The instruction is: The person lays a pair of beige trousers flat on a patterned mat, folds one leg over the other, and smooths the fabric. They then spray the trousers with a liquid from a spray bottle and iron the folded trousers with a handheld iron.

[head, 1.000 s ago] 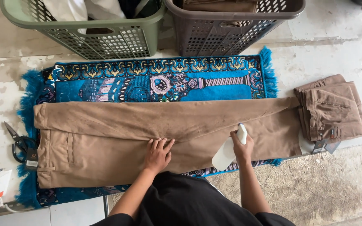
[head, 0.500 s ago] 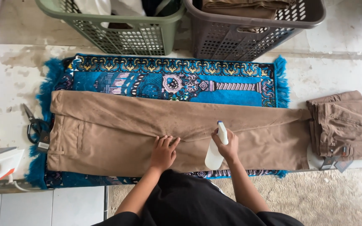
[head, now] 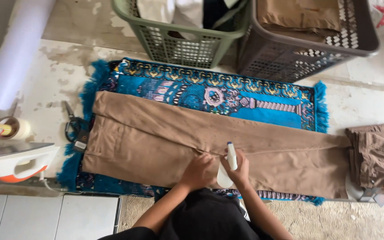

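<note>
Two hands meet at the near edge of the tan trousers (head: 156,142), which lie spread flat across a blue patterned mat (head: 227,95) on the floor. The left hand (head: 199,171) presses palm-down on the cloth, gripping nothing. The right hand (head: 241,171) is clenched around a white spray bottle (head: 227,166) (nozzle pointing far). Scissors (head: 73,126) lie just left of the waistband, with an iron (head: 16,162) farther left. Folded tan trousers (head: 378,155) sit at the right; a green basket (head: 178,44) and a grey basket (head: 307,49) stand beyond the mat.

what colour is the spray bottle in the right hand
White with a blue tip, seen in the head view: spray bottle in the right hand, over tan trousers.
</note>
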